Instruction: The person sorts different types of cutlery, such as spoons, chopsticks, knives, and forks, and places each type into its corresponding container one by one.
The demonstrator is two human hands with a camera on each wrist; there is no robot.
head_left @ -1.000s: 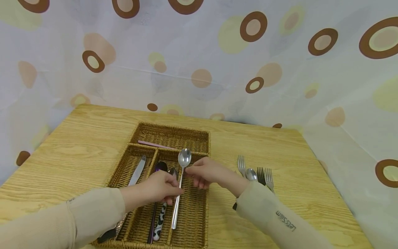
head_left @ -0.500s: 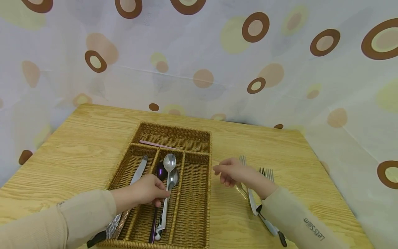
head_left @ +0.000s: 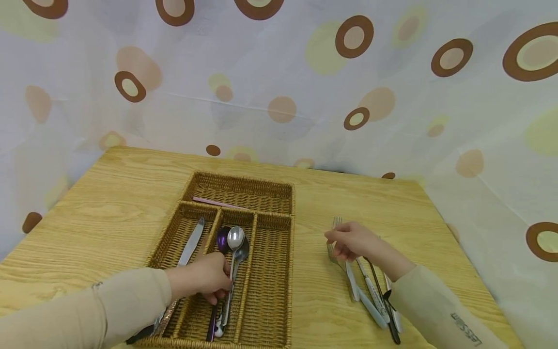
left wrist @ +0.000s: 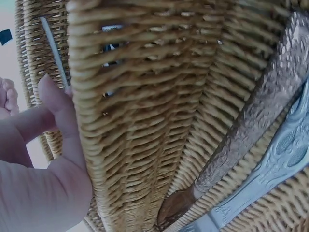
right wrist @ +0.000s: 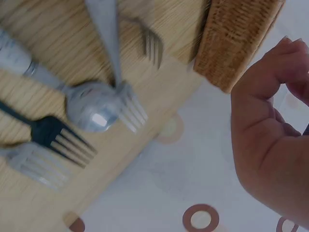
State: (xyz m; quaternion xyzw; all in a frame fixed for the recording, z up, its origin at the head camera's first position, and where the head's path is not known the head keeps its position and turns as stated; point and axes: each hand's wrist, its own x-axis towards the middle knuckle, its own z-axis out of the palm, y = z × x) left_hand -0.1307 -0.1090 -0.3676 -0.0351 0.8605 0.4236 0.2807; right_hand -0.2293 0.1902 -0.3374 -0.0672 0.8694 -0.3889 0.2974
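Observation:
My left hand is inside the middle compartment of the wicker tray, pinching the handle of a silver spoon. That spoon lies over a purple spoon and a spoon with a black-and-white handle. In the left wrist view, thumb and finger meet at a thin metal handle behind the compartment wall. My right hand, fingers loosely curled and holding nothing, hovers above the pile right of the tray. The right wrist view shows a spoon, a black fork and silver forks there.
A table knife lies in the left compartment with other handles beside it. One pink stick rests in the back compartment. The right compartment is bare wicker. A patterned cloth hangs behind the wooden table.
My left hand has carried the silver spoon from the right divider to the middle compartment and lowered it onto the other spoons. My right hand has moved right, from the tray to the fork pile.

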